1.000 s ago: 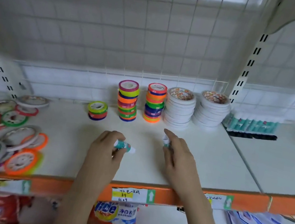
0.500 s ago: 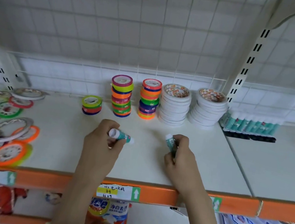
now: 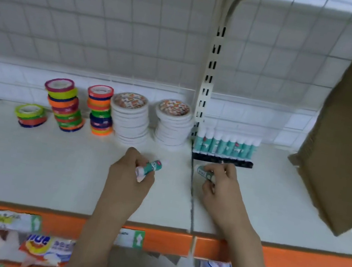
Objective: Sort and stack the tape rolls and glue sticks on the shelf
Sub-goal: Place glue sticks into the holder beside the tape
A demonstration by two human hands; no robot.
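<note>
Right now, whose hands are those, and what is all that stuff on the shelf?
They belong to a person sorting a shop shelf. The camera sits on the person's head, looking down, so you see as they see. The left hand holds one glue stick, and the right hand holds another glue stick. On the white shelf stand piles of colourful tape rolls, two piles of white tape rolls, and a row of glue sticks standing upright at the back.
</note>
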